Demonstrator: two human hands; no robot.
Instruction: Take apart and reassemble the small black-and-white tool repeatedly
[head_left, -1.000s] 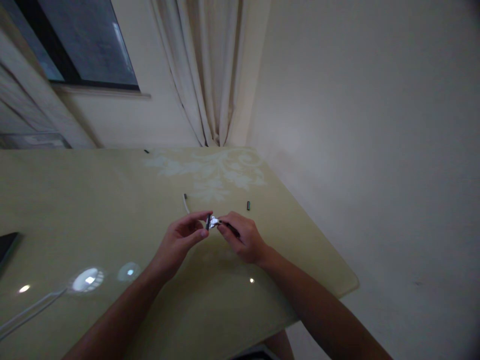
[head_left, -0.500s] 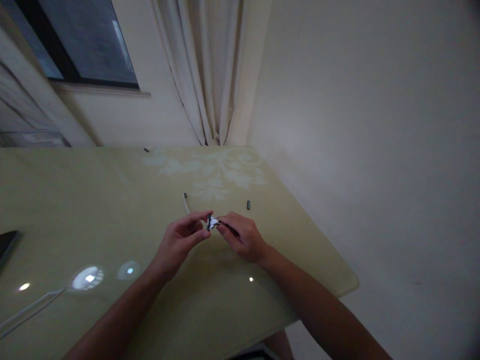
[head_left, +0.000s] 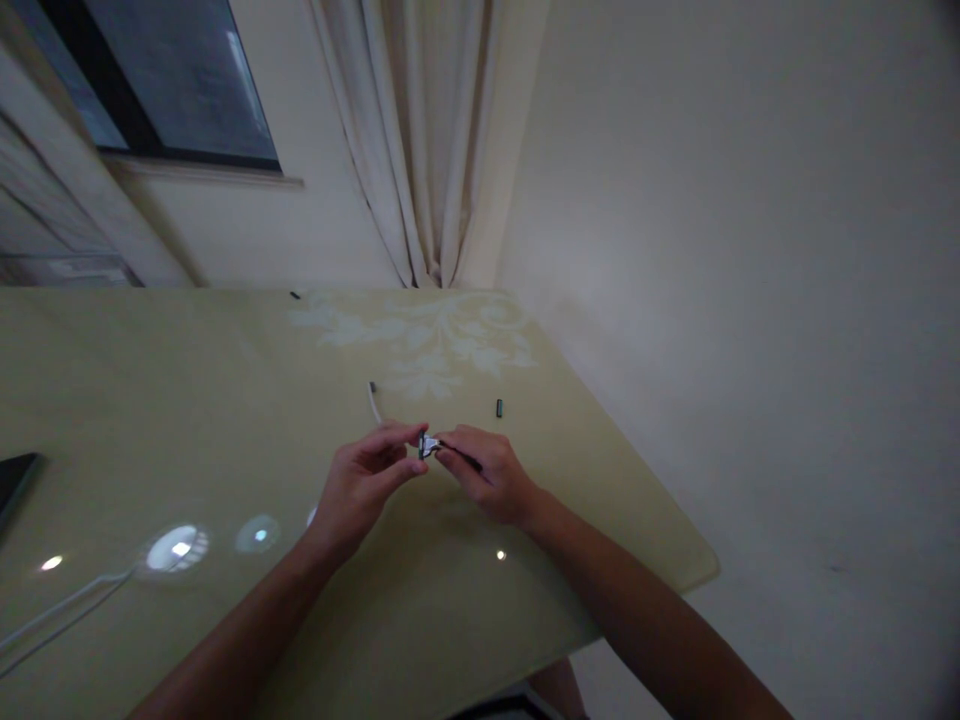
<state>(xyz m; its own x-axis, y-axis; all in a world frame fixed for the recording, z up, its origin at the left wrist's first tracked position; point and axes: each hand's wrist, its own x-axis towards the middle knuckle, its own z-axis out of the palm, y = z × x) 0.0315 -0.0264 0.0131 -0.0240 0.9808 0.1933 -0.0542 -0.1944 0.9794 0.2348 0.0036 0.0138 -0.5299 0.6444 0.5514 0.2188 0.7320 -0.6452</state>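
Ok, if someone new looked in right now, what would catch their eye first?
Probably the shiny razor-like tool near the picture's centre, its head pinched by the left hand, its dark handle in the right hand. Next, perhaps, the small dark piece on the table beyond the right hand, and the dark-framed window at upper left.

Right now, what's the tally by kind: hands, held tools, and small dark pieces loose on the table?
Hands: 2, left hand and right hand
Held tools: 1, a razor-like tool between them
Small dark pieces on the table: 2, the nearer piece and the farther piece
Total: 5
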